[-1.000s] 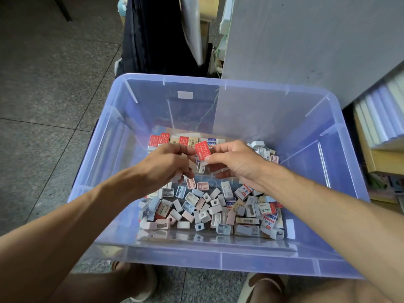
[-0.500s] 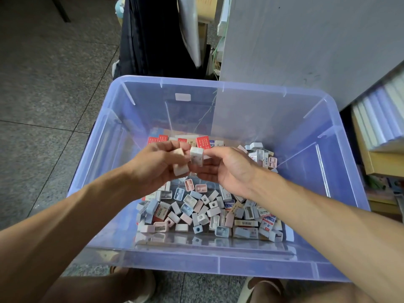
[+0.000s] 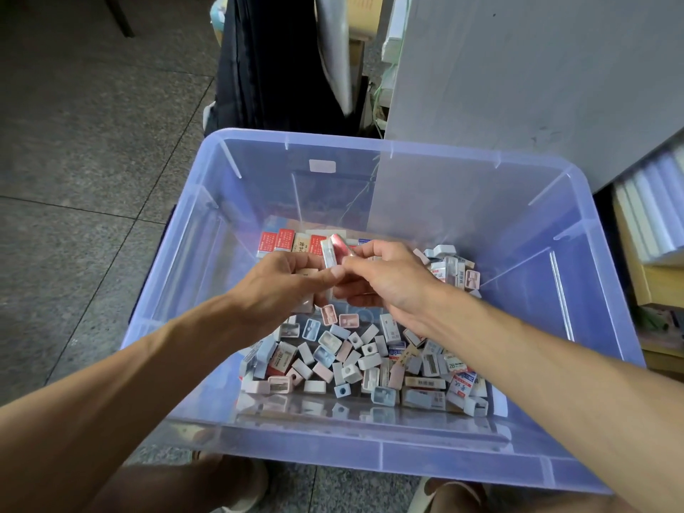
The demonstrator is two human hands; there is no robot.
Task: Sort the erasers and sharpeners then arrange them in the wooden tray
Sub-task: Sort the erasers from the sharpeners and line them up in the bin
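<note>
Inside the clear plastic bin on the floor, both hands meet above the middle of its bottom. The left hand curls its fingers round a small pale eraser, its thumb reaching toward the right hand, whose grip pinches a red-wrapped eraser held up on edge just beside a white one. A row of red erasers stands along the bin's far wall. Loose sharpeners and erasers lie heaped toward the near wall and the far right corner.
</note>
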